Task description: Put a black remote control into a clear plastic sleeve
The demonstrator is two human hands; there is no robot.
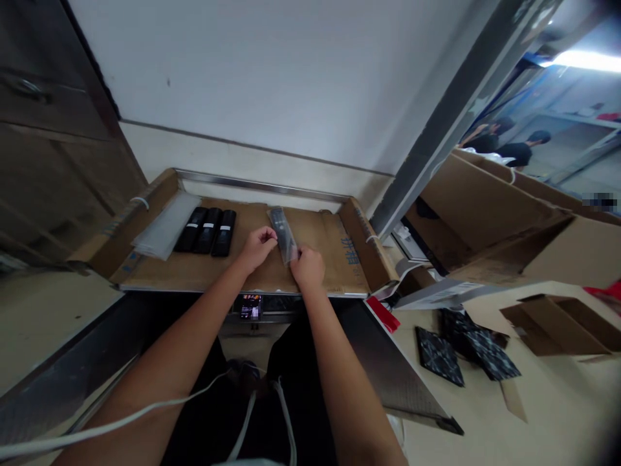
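A black remote in a clear plastic sleeve (283,233) lies on the cardboard-covered work surface (330,259). My left hand (256,248) pinches the sleeve at its left side. At the sleeve's near end my right hand (308,268) is closed on the plastic. Three black remotes (206,230) lie side by side to the left. Next to them rests a stack of clear plastic sleeves (162,227).
Large open cardboard boxes (490,213) stand at the right. Black patterned pieces (460,346) and a smaller box (557,320) lie on the floor at the right. A small lit screen (251,307) sits below the bench edge. Other people (509,145) are far off at the right.
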